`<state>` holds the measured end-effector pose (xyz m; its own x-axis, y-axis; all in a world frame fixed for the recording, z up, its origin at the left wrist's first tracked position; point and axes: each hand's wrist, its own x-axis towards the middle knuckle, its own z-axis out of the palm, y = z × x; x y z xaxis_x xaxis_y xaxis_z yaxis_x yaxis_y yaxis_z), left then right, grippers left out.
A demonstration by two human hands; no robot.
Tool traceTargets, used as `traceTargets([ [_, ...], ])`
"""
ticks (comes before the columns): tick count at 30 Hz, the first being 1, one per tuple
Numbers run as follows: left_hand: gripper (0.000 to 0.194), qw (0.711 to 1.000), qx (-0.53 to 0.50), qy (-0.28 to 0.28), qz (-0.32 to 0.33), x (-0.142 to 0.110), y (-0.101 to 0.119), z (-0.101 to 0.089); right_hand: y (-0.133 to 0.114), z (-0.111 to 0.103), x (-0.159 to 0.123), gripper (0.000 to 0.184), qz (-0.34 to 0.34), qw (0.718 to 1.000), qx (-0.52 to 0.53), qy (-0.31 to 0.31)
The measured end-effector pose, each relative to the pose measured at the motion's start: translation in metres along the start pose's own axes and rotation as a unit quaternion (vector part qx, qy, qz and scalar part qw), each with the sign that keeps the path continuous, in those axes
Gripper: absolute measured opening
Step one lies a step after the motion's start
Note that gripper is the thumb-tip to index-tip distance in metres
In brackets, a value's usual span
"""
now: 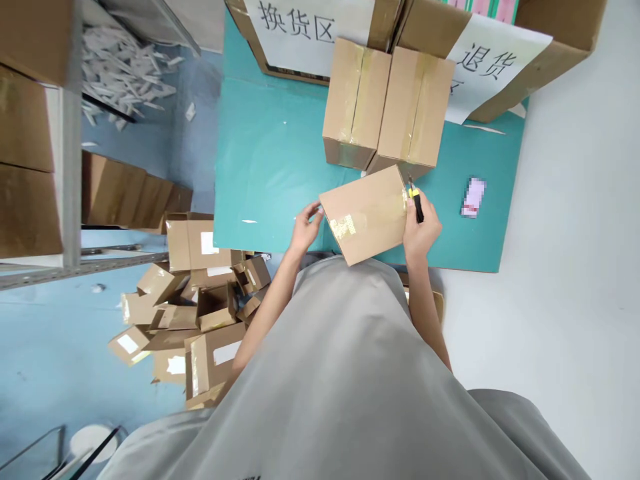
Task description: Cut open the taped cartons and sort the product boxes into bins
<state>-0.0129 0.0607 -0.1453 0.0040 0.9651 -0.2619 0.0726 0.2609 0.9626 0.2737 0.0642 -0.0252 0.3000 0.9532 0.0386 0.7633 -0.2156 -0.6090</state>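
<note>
A small taped cardboard box (367,213) rests tilted at the near edge of the teal table (270,153). My left hand (306,225) curls its fingers on the box's left end and steadies it. My right hand (421,230) is closed around a yellow and black utility knife (415,202), whose tip meets the box's upper right corner at the tape.
Two taller sealed boxes (387,107) stand just behind the small one. Large open cartons with white signs (493,63) sit at the table's back. A pile of opened boxes (195,313) lies on the blue floor at left, beside metal shelving (70,133).
</note>
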Motion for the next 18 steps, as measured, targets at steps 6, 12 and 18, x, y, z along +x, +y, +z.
traceTargets([
  [6,0.072,0.993,0.055,-0.056,0.086,0.003,0.077,-0.016,0.007,-0.003,0.002,0.067,-0.023,1.0,0.012,-0.003],
  [12,0.067,0.991,0.057,-0.082,0.094,0.017,0.081,-0.015,-0.01,-0.035,-0.016,0.075,0.011,1.0,0.013,-0.009],
  [18,0.063,0.993,0.037,-0.082,0.078,0.019,0.076,-0.016,-0.064,-0.045,-0.06,0.063,-0.052,0.969,-0.051,-0.237],
])
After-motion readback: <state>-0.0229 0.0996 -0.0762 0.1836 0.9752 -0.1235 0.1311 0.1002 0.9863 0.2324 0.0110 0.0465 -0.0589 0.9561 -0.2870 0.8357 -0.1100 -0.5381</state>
